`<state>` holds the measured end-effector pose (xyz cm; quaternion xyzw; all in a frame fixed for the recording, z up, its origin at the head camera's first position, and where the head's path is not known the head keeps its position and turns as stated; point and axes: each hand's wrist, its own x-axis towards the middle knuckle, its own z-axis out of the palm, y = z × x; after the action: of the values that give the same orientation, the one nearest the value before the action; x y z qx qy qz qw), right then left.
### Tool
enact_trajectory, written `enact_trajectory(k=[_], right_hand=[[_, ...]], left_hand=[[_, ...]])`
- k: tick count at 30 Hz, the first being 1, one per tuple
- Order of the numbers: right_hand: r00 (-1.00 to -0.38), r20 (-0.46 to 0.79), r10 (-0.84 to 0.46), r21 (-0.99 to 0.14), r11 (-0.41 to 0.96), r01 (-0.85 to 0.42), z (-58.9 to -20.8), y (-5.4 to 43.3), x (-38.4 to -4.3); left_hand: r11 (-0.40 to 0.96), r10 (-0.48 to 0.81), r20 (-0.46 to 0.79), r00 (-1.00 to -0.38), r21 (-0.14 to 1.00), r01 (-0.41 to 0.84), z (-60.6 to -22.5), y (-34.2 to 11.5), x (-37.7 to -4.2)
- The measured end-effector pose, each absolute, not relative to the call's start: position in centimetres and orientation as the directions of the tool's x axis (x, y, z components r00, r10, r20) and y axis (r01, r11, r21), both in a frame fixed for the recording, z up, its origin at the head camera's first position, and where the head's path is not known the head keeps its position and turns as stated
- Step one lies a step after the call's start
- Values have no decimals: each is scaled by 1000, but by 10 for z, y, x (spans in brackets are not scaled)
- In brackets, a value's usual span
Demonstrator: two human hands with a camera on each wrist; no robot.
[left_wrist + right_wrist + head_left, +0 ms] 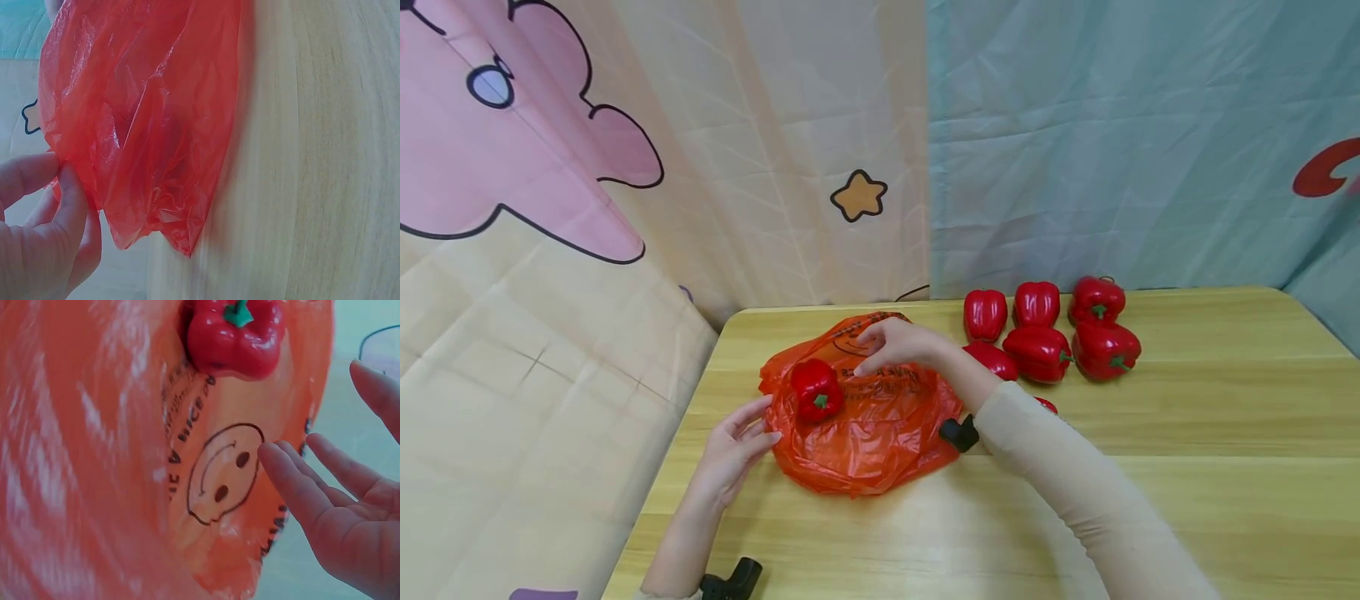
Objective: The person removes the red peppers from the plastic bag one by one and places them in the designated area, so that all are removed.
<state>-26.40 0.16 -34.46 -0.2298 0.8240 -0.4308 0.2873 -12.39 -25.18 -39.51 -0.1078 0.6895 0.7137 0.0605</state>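
An orange-red plastic bag (880, 454) with a printed smiley face lies on the table, its mouth spread. Inside it, toward the left, sits a red bell pepper (814, 388) with a green stem. My left hand (735, 450) pinches the left edge of the bag between thumb and fingers; the left wrist view shows the crumpled film (144, 137) at the fingertips. Over the bag's far part hovers my right hand (901, 343), holding nothing, its fingers loosely bent and spread apart. In the right wrist view those fingers (294, 481) are beside the smiley print.
Several more red bell peppers (1037, 354) are grouped on the wooden table (1210, 400) right of the bag, some partly hidden behind my right arm. A printed curtain (760, 167) hangs along the table's back and left edges.
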Motion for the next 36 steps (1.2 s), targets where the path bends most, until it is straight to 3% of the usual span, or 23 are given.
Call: enact_trajectory(k=[26,36], right_hand=[[-772,-349,-532,-823,568,-20,-373,-63,-252],[-783,-357,-510,-855,515,55,-384,-74,-247]], left_hand=[[-59,-64,-224,-973,974,-220,-396,-251,-124],[-51,-54,-226,-973,973,-223,-398,-252,-124]])
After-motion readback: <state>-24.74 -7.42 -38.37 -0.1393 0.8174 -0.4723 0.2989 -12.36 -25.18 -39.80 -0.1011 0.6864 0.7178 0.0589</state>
